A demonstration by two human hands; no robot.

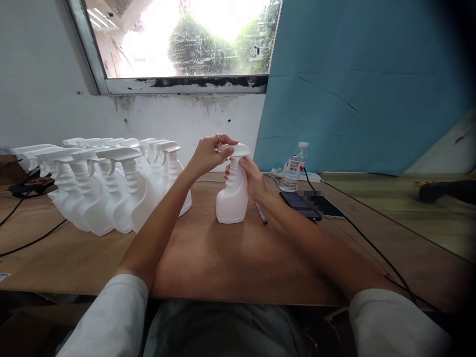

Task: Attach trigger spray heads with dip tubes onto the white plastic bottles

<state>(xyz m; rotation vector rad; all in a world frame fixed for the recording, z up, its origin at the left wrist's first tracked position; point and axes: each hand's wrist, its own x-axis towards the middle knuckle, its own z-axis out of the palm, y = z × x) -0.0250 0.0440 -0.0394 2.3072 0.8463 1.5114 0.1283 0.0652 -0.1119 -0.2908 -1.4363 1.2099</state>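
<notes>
A white spray bottle (231, 203) stands upright on the brown table in front of me, its trigger head on top. My left hand (211, 154) grips the trigger head from the left, thumb and fingers pinched around it. Wrapped around the bottle's neck from the right is my right hand (253, 177), some of its fingers hidden behind the neck. To the left, several similar white spray bottles (130, 198) stand close together in a group.
A clear water bottle (293, 171) stands at the back right, beside a white power strip (314, 177). Two phones (299, 206) and a pen (261, 213) lie on the table (215, 267). Black cables (375, 253) cross the right side. A window (186, 44) is in the wall ahead.
</notes>
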